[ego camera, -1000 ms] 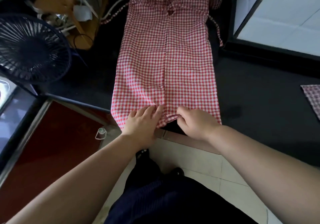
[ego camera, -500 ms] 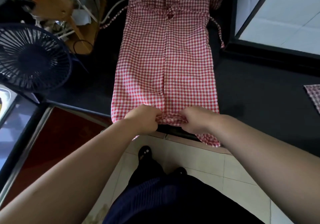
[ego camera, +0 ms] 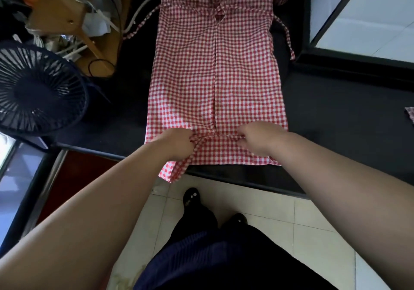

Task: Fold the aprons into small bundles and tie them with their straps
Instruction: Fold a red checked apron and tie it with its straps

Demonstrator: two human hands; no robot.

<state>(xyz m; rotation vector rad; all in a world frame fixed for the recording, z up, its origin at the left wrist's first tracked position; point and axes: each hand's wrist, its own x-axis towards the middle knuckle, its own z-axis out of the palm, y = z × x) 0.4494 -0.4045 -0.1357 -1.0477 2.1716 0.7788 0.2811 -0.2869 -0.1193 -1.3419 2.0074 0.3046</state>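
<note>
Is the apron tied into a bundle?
No, the apron lies spread on the counter; left hand and right hand grip its near hem.

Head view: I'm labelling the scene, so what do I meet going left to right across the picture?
Dark fan → left hand gripping the near hem of the apron → right hand gripping the same hem → corner of another checked cloth at the frame edge.

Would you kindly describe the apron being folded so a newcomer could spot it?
On the black counter, right of the dark fan, lies a long red-and-white gingham apron. The left hand and right hand grip its near hem; the gingham scrap at the far right edge lies untouched.
</note>
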